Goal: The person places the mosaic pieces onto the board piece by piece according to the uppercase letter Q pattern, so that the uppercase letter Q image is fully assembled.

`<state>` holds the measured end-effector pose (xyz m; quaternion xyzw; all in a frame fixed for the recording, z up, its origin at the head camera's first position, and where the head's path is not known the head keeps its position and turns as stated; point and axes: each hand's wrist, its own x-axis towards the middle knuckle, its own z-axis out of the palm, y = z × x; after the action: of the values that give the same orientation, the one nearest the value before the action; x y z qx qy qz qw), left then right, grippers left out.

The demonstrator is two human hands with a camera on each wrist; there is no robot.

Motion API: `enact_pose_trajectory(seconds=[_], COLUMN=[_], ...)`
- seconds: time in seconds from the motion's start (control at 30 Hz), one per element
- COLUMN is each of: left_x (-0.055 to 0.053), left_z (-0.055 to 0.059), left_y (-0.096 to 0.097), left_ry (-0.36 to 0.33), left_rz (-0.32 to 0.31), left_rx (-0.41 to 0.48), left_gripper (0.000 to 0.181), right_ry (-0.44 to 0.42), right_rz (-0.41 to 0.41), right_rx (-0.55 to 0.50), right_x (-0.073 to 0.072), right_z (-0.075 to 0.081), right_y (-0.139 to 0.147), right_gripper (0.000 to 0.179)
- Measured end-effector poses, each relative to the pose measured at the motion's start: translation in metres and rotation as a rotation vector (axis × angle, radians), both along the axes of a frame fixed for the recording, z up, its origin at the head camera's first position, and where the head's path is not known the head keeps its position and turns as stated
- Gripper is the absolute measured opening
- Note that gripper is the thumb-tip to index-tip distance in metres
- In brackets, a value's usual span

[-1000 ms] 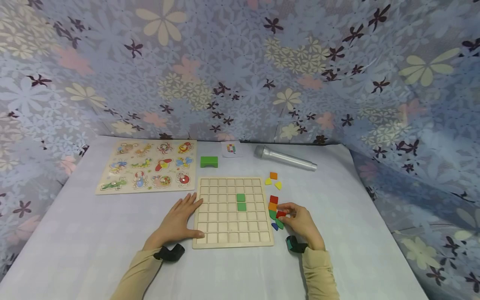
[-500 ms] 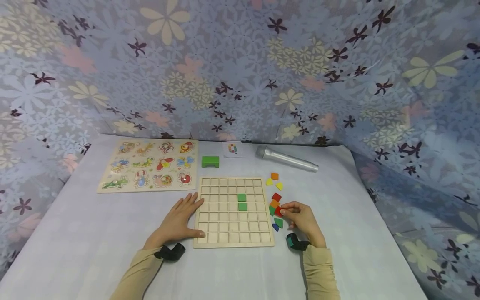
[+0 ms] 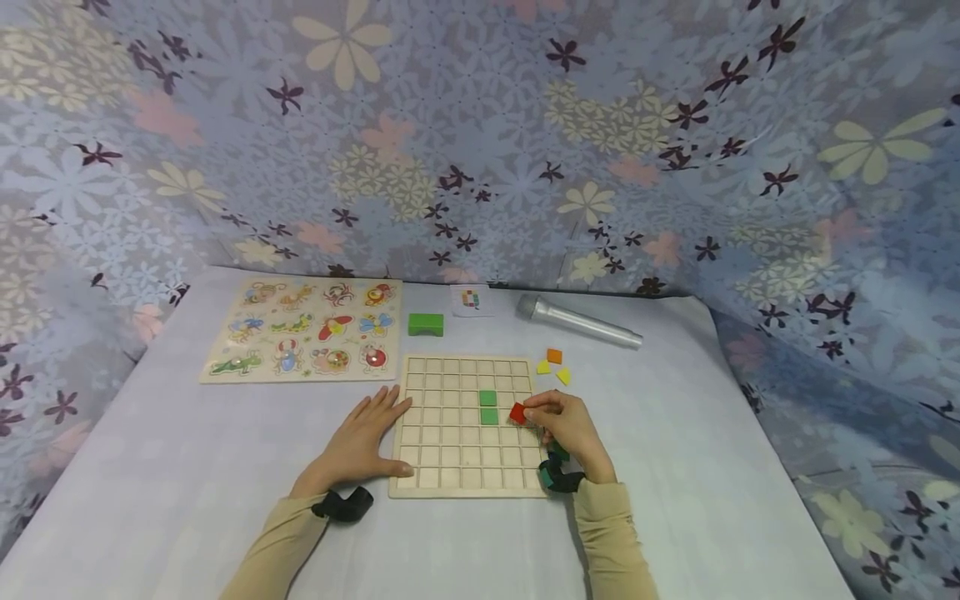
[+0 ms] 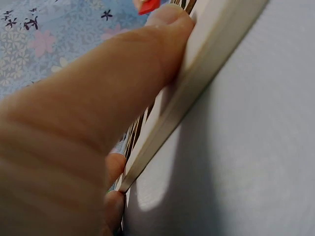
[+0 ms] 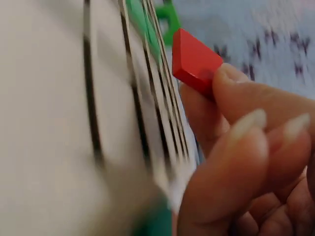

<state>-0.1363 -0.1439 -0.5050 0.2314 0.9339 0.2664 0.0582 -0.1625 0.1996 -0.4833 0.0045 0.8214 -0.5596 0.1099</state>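
A wooden grid board (image 3: pixel 442 454) lies in the middle of the table, with two green square tiles (image 3: pixel 488 407) set in neighbouring cells. My right hand (image 3: pixel 566 425) pinches a red square tile (image 5: pixel 197 56) between thumb and finger, over the right part of the board. In the right wrist view the tile is tilted and apart from the grid. My left hand (image 3: pixel 366 437) rests on the board's left edge with fingers spread; the left wrist view shows its thumb (image 4: pixel 162 44) on the rim. The loose tiles right of the board are mostly hidden by my right hand.
Beyond the right hand lie an orange tile (image 3: pixel 554 356) and two yellow pieces (image 3: pixel 563 377). Farther back are a silver microphone (image 3: pixel 585 322), a pattern card (image 3: pixel 471 300) and a green block (image 3: pixel 425 325). An insect puzzle board (image 3: pixel 300 333) occupies the back left.
My right hand has picked the red tile out of the loose tiles and carried it left over the board. The left hand keeps its place on the board's edge.
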Motion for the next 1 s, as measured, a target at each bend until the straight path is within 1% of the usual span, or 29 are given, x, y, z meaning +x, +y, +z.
enact_pose_trajectory(seconds=[0.13,0.2,0.37,0.47,0.6,0.67,0.73,0.8,0.87,0.9,0.93,1.0], left_x=[0.0,-0.001,0.0,0.0,0.0,0.0,-0.001,-0.001,0.0,0.0,0.0,0.001], left_z=[0.002,0.003,0.003,0.001,-0.001,-0.002,-0.001,0.0,0.0,0.001,0.001,0.001], left_y=[0.001,0.001,0.001,0.001,0.002,0.002,0.002,0.003,0.003,0.003,0.003,0.002], left_ry=[0.013,0.019,0.013,0.005,-0.006,-0.009,-0.005,-0.004,-0.003,-0.002,0.0,0.002], left_rz=[-0.005,-0.007,-0.003,0.0,0.005,0.009,0.009,0.007,0.005,0.005,0.004,0.004], left_rx=[0.001,0.0,0.0,0.002,-0.001,-0.003,-0.001,0.002,0.004,0.005,0.004,0.004], left_gripper=[0.105,0.105,0.105,0.105,0.105,0.105,0.105,0.105,0.105,0.105,0.105,0.104], right_ry=[0.05,0.087,0.154,0.156,0.185,0.185,0.166,0.119,0.093,0.082,0.07,0.07], right_rz=[0.095,0.134,0.163,0.166,0.179,0.183,0.187,0.154,0.093,0.042,-0.026,-0.169], right_rx=[0.051,0.106,0.205,0.23,0.279,0.265,0.196,0.093,-0.003,-0.036,-0.054,-0.043], right_x=[0.003,0.005,0.012,0.014,0.015,0.014,0.011,0.007,0.002,0.0,-0.002,-0.006], right_z=[0.003,0.002,-0.003,-0.005,-0.006,-0.008,-0.009,-0.008,-0.008,-0.008,-0.009,-0.012], right_y=[-0.03,-0.043,-0.063,-0.067,-0.066,-0.062,-0.055,-0.044,-0.028,-0.019,-0.01,0.007], right_gripper=[0.017,0.013,0.005,0.005,0.005,0.006,0.01,0.016,0.025,0.028,0.03,0.032])
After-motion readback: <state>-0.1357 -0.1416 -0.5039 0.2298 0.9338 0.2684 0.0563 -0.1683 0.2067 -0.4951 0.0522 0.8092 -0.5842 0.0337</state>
